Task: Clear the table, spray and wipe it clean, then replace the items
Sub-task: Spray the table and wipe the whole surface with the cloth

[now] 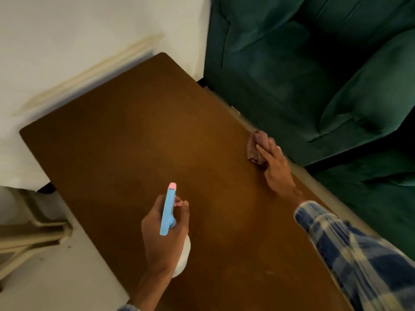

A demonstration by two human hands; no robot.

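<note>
A brown wooden table (125,131) fills the middle of the view, its top bare. My left hand (161,234) grips a spray bottle (168,212) with a blue trigger head, a pink nozzle and a white body, held above the table's near part. My right hand (275,162) presses a reddish checked cloth (254,145) flat on the table near its right edge, fingers laid over the cloth.
A dark green sofa (314,63) stands close along the table's right side. A white wall (67,41) runs behind the far edge. To the left, a cream-coloured frame (29,232) stands on the light floor.
</note>
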